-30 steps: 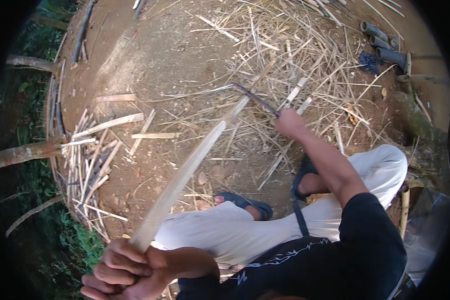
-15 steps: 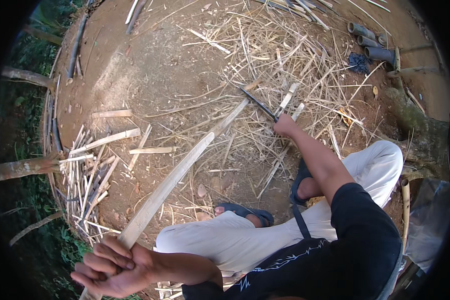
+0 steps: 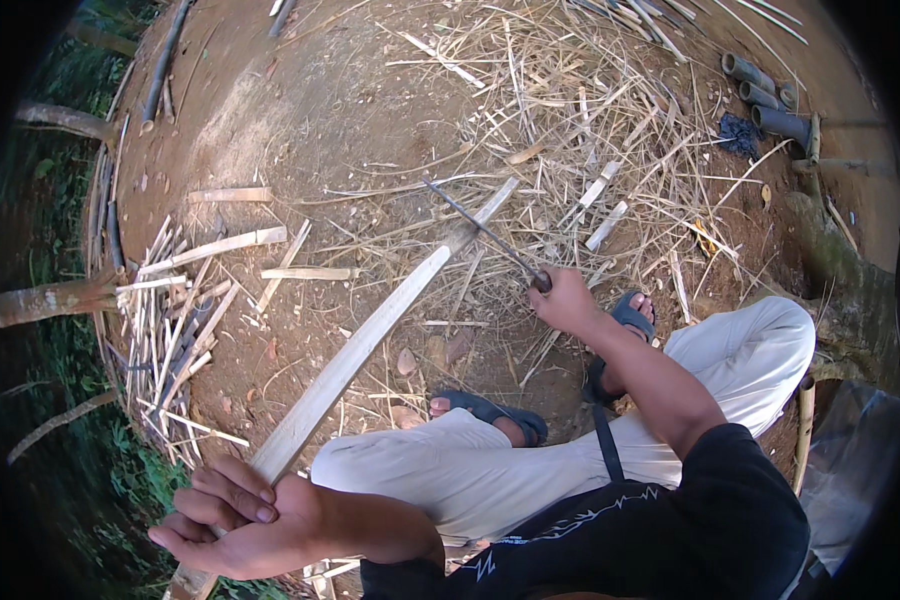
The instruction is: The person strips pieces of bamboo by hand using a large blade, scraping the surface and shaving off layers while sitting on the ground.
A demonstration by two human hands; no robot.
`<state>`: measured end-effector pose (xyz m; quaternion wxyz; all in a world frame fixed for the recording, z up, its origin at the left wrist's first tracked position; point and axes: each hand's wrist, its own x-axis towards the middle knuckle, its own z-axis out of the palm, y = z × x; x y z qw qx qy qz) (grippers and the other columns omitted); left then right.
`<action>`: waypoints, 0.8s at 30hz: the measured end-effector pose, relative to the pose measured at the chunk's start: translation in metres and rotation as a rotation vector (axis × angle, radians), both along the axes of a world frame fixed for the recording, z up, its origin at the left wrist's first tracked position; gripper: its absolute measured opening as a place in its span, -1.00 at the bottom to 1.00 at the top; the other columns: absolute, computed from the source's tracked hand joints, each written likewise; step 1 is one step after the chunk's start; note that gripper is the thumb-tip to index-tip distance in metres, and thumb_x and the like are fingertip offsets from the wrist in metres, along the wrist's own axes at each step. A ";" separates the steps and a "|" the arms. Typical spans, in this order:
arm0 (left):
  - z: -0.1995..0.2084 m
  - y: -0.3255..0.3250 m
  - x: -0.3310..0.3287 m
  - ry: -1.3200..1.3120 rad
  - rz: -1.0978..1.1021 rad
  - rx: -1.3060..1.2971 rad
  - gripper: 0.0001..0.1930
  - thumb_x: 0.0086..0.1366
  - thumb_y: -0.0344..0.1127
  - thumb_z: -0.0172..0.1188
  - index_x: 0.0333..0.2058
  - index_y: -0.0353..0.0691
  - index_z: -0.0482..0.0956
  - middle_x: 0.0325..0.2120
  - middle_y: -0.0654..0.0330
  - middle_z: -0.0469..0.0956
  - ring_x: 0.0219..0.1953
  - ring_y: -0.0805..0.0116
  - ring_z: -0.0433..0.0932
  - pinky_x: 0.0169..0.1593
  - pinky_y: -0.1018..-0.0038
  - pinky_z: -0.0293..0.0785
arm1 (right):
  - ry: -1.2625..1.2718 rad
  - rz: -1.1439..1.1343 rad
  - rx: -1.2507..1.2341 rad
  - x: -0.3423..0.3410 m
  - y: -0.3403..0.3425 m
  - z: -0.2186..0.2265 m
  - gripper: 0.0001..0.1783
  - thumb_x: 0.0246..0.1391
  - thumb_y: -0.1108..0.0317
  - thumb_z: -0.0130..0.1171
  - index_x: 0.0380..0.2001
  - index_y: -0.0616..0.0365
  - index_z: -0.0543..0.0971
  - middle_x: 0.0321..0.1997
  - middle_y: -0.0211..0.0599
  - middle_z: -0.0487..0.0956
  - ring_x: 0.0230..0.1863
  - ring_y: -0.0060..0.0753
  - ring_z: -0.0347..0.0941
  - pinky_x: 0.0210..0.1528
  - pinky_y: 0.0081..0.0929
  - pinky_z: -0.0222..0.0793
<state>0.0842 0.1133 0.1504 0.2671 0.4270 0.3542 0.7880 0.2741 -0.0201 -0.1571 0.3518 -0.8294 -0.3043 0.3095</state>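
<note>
My left hand (image 3: 232, 515) is wrapped round the lower end of a long pale bamboo strip (image 3: 355, 345), which slants up and away to the right over the ground. In my right hand (image 3: 567, 300) is the dark handle of a long-bladed knife (image 3: 482, 228). Its thin blade points up and to the left, crossing the strip not far from the strip's far end. Whether the edge touches the strip or only passes over it, I cannot tell. Part of the handle is hidden in my fist.
Bamboo shavings (image 3: 610, 130) cover the ground ahead and to the right. Split bamboo sticks (image 3: 175, 340) are heaped at the left. Cut bamboo tubes (image 3: 755, 95) lie at the far right beside a tree trunk (image 3: 840, 260). My sandalled foot (image 3: 490, 418) is below the strip.
The knife has swung left and nearer, and its blade now crosses the strip instead of lying beyond its tip. My right hand has come down slightly. My left hand keeps its grip.
</note>
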 end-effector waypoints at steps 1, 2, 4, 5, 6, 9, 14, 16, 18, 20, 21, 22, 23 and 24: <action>-0.002 0.004 0.001 -0.017 0.009 -0.010 -0.50 0.47 -0.17 -0.11 -0.68 0.00 -0.03 -0.80 0.39 -0.09 -0.79 0.56 -0.16 -0.71 0.59 -0.22 | -0.002 -0.007 -0.023 -0.004 -0.003 0.003 -0.79 -0.03 0.33 0.21 -0.41 0.28 0.54 -0.51 0.04 0.59 -0.46 0.07 0.58 -0.31 -0.12 0.51; -0.002 0.008 0.002 -0.036 0.021 -0.004 -0.50 0.47 -0.17 -0.11 -0.68 0.00 -0.03 -0.80 0.39 -0.09 -0.79 0.56 -0.16 -0.71 0.60 -0.22 | -0.031 0.025 0.038 -0.008 0.004 0.016 -0.80 -0.03 0.34 0.21 -0.43 0.27 0.52 -0.54 0.04 0.58 -0.48 0.08 0.57 -0.34 -0.13 0.50; -0.002 0.008 -0.004 -0.033 -0.014 -0.002 -0.50 0.47 -0.17 -0.11 -0.68 0.00 -0.05 -0.79 0.39 -0.10 -0.78 0.55 -0.18 -0.70 0.58 -0.21 | -0.067 0.095 0.131 -0.027 0.003 0.042 -0.82 -0.02 0.36 0.20 -0.48 0.26 0.49 -0.60 0.03 0.54 -0.53 0.10 0.55 -0.41 -0.15 0.47; -0.001 0.004 -0.009 -0.029 -0.047 -0.003 -0.49 0.47 -0.17 -0.11 -0.68 0.00 -0.05 -0.79 0.39 -0.11 -0.77 0.55 -0.18 -0.70 0.58 -0.21 | -0.205 0.176 0.108 -0.037 0.000 0.060 -0.80 0.00 0.33 0.21 -0.48 0.27 0.49 -0.58 0.05 0.55 -0.51 0.11 0.56 -0.38 -0.12 0.49; 0.001 0.003 -0.010 -0.024 -0.079 -0.003 -0.49 0.47 -0.18 -0.10 -0.68 0.00 -0.06 -0.78 0.39 -0.12 -0.77 0.55 -0.18 -0.69 0.58 -0.21 | -0.190 0.154 0.106 -0.033 0.001 0.050 -0.80 0.00 0.32 0.22 -0.47 0.26 0.50 -0.57 0.06 0.56 -0.50 0.11 0.57 -0.36 -0.10 0.49; -0.003 0.012 -0.004 -0.013 -0.026 -0.023 -0.51 0.47 -0.18 -0.12 -0.67 0.01 -0.05 -0.78 0.39 -0.11 -0.77 0.55 -0.17 -0.70 0.57 -0.21 | -0.185 -0.007 -0.035 0.020 -0.004 -0.045 -0.79 -0.01 0.31 0.24 -0.45 0.25 0.52 -0.52 0.11 0.58 -0.46 0.15 0.58 -0.29 -0.06 0.49; -0.005 0.021 -0.004 -0.001 0.034 -0.027 -0.53 0.47 -0.20 -0.15 -0.66 0.01 -0.03 -0.78 0.38 -0.10 -0.78 0.56 -0.15 -0.71 0.56 -0.21 | -0.173 0.037 -0.176 0.030 0.008 -0.030 -0.75 -0.06 0.31 0.27 -0.39 0.30 0.57 -0.47 0.17 0.59 -0.36 0.20 0.58 -0.22 -0.07 0.51; -0.003 0.018 -0.004 -0.001 0.067 -0.023 -0.54 0.46 -0.21 -0.15 -0.66 0.01 -0.04 -0.78 0.38 -0.09 -0.78 0.56 -0.16 -0.71 0.56 -0.21 | -0.197 0.181 -0.037 0.007 0.020 0.000 -0.72 -0.07 0.31 0.28 -0.36 0.34 0.58 -0.45 0.17 0.60 -0.33 0.20 0.59 -0.20 -0.08 0.52; 0.003 0.019 -0.006 0.020 0.052 -0.035 -0.54 0.46 -0.21 -0.15 -0.66 0.01 -0.03 -0.78 0.38 -0.08 -0.79 0.56 -0.16 -0.72 0.56 -0.21 | -0.119 0.048 -0.111 0.018 0.015 -0.046 -0.69 -0.07 0.28 0.30 -0.33 0.33 0.60 -0.43 0.17 0.61 -0.31 0.20 0.59 -0.18 -0.08 0.51; -0.003 0.026 -0.007 -0.018 0.001 -0.046 -0.56 0.46 -0.22 -0.15 -0.64 0.00 -0.02 -0.77 0.38 -0.08 -0.79 0.55 -0.17 -0.72 0.57 -0.22 | 0.005 -0.198 -0.341 0.072 0.008 -0.110 -0.68 -0.06 0.27 0.30 -0.32 0.32 0.60 -0.43 0.17 0.61 -0.32 0.21 0.59 -0.19 -0.07 0.51; -0.005 0.027 -0.006 -0.037 0.008 -0.057 -0.57 0.46 -0.22 -0.15 -0.63 -0.01 -0.02 -0.77 0.38 -0.08 -0.78 0.55 -0.17 -0.72 0.57 -0.22 | -0.030 -0.149 -0.373 0.083 -0.001 -0.118 -0.67 -0.05 0.26 0.27 -0.32 0.35 0.59 -0.41 0.20 0.61 -0.30 0.22 0.58 -0.17 -0.06 0.51; -0.006 0.031 -0.002 -0.062 0.000 -0.053 -0.57 0.46 -0.23 -0.15 -0.63 -0.01 -0.02 -0.77 0.37 -0.08 -0.78 0.55 -0.17 -0.72 0.57 -0.22 | -0.067 -0.116 -0.391 0.095 -0.003 -0.122 -0.66 -0.04 0.26 0.25 -0.32 0.38 0.59 -0.39 0.22 0.61 -0.27 0.24 0.58 -0.16 -0.05 0.51; -0.005 0.034 0.003 -0.077 0.055 -0.048 -0.57 0.46 -0.25 -0.15 -0.63 -0.02 -0.03 -0.77 0.37 -0.09 -0.78 0.55 -0.17 -0.72 0.58 -0.23 | -0.096 -0.093 -0.410 0.099 0.002 -0.123 -0.65 -0.03 0.26 0.22 -0.32 0.41 0.58 -0.37 0.24 0.60 -0.25 0.25 0.57 -0.15 -0.04 0.51; -0.005 0.033 0.001 -0.051 0.071 -0.048 -0.57 0.46 -0.25 -0.15 -0.63 -0.02 -0.03 -0.77 0.37 -0.09 -0.77 0.55 -0.17 -0.72 0.58 -0.22 | -0.117 -0.081 -0.368 0.085 0.002 -0.114 -0.66 -0.03 0.26 0.22 -0.34 0.41 0.58 -0.38 0.24 0.60 -0.26 0.26 0.57 -0.16 -0.04 0.51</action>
